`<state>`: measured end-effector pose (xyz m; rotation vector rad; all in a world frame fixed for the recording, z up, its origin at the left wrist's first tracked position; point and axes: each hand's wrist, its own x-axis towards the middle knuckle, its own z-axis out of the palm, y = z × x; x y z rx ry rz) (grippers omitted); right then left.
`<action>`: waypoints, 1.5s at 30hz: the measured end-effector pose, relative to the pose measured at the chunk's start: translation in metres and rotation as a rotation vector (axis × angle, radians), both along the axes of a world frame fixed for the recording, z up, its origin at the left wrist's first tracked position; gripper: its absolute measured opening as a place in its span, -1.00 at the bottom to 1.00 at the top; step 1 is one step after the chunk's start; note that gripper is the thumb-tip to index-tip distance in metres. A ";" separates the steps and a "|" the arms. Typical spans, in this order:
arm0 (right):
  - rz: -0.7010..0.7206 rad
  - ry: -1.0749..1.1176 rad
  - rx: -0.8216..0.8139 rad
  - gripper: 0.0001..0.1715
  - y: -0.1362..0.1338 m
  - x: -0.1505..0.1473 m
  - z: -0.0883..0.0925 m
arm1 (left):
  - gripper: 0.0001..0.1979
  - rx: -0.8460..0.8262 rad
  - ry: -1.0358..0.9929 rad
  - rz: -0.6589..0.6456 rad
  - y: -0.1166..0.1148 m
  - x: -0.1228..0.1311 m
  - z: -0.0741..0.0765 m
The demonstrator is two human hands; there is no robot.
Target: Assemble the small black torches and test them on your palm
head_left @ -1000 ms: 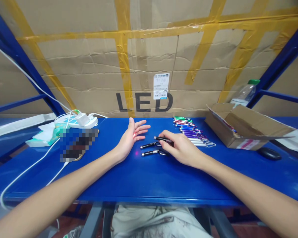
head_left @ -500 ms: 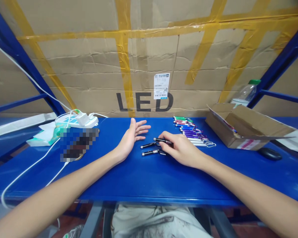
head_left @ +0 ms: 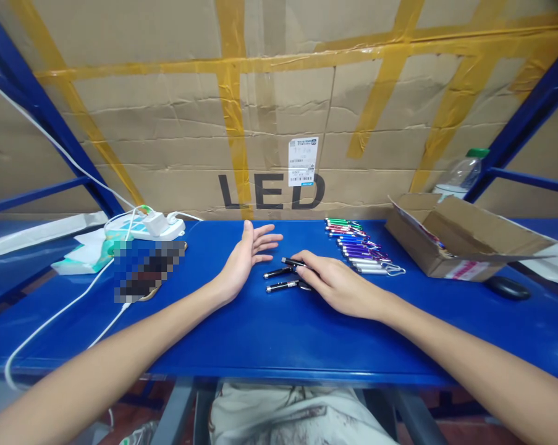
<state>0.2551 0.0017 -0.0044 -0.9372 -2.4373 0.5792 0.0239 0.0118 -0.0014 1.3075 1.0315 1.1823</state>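
My right hand [head_left: 346,283] pinches a small black keychain flashlight [head_left: 291,262] between thumb and fingers, its end pointing left. Under and in front of those fingers lie two more black flashlights, one farther back [head_left: 277,273] and one nearer me [head_left: 281,286]; their clip ends are partly covered by the hand. My left hand [head_left: 242,259] rests on its edge on the blue table [head_left: 260,337], fingers spread, palm toward the flashlights, holding nothing. Behind my right hand, a row of flashlights with carabiner clips [head_left: 359,252] runs from green through red, blue and purple to silver.
An open cardboard box [head_left: 440,247] stands at the right, with a black mouse [head_left: 507,288] beside it and a bottle [head_left: 459,176] behind. On the left are a power strip [head_left: 170,230], a tissue pack [head_left: 81,261], a blurred phone [head_left: 151,272] and white cables. A large carton [head_left: 177,148] walls the back.
The flashlight in my right hand has shifted slightly left, and the hand has moved a little left and down with it. My left hand stays where it was.
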 end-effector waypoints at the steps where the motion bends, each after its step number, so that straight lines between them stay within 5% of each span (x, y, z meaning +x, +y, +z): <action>1: -0.005 0.016 -0.012 -0.68 -0.001 0.000 0.001 | -0.17 0.001 0.000 0.001 0.000 0.000 0.000; 19: -0.060 0.001 0.105 -0.74 -0.003 -0.001 0.004 | -0.20 0.014 -0.005 0.000 -0.001 -0.001 0.000; 45: 0.060 0.053 0.188 -0.70 -0.003 0.003 0.001 | -0.20 0.009 -0.032 -0.029 0.000 -0.001 -0.001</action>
